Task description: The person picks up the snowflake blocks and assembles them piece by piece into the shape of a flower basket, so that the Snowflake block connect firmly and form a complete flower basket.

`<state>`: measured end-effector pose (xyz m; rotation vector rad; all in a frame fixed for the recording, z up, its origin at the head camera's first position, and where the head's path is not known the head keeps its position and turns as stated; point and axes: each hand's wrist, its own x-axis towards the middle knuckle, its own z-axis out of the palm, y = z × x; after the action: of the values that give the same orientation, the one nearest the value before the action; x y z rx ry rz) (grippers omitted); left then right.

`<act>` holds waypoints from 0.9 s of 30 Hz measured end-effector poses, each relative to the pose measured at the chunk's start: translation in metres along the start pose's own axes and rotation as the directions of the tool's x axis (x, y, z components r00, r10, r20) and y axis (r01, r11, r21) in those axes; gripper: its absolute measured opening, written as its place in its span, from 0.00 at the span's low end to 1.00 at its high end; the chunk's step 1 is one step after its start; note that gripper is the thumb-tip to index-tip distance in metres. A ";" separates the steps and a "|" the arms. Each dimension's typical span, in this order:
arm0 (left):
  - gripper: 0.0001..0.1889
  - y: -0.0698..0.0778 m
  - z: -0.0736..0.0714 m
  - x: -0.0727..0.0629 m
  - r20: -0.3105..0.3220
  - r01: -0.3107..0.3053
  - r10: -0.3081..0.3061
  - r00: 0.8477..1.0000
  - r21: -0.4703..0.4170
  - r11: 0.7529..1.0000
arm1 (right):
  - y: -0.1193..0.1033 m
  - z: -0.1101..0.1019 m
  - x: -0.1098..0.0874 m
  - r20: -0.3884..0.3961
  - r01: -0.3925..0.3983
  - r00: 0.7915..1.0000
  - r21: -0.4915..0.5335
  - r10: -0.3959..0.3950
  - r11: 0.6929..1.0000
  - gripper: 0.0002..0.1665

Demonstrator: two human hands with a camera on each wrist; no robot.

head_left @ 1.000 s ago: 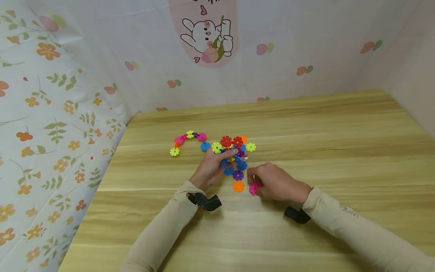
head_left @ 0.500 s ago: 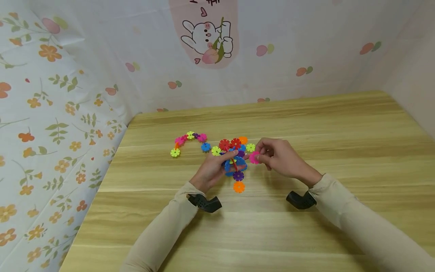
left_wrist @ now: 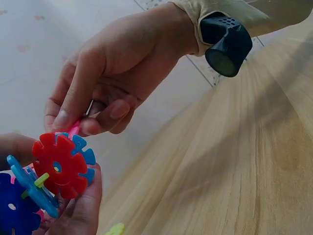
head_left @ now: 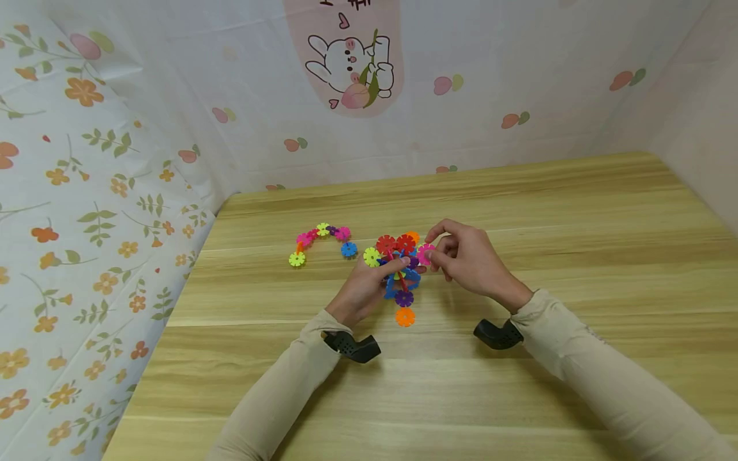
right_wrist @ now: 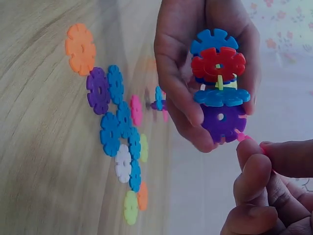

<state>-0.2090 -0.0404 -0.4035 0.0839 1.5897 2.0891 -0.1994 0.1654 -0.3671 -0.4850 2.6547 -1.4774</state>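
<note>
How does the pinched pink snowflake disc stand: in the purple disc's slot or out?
Cannot tell: the right wrist view shows the pink snowflake disc, mostly covered by the right hand, at the purple disc.

room: far-right tabletop [head_left: 605, 230] | blocked: disc cluster [right_wrist: 222, 99] centre, disc arc [head_left: 323, 229] left
</note>
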 end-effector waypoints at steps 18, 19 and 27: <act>0.16 -0.001 0.009 0.001 -0.018 -0.007 0.008 1.000 0.052 0.999 | 0.002 0.008 0.003 -0.031 -0.001 1.000 0.041 0.003 0.999 0.04; 0.16 -0.002 0.009 0.001 -0.023 -0.008 0.009 1.000 0.052 0.999 | 0.003 0.009 0.003 -0.031 -0.004 1.000 0.052 0.006 0.999 0.04; 0.16 -0.004 0.009 0.002 -0.065 0.026 -0.022 0.998 0.051 0.998 | 0.009 0.010 0.006 0.032 -0.099 0.995 0.159 0.095 0.982 0.05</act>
<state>-0.2066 -0.0304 -0.4044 0.0158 1.6749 2.0516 -0.2051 0.1597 -0.3790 -0.3534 2.4758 -1.6274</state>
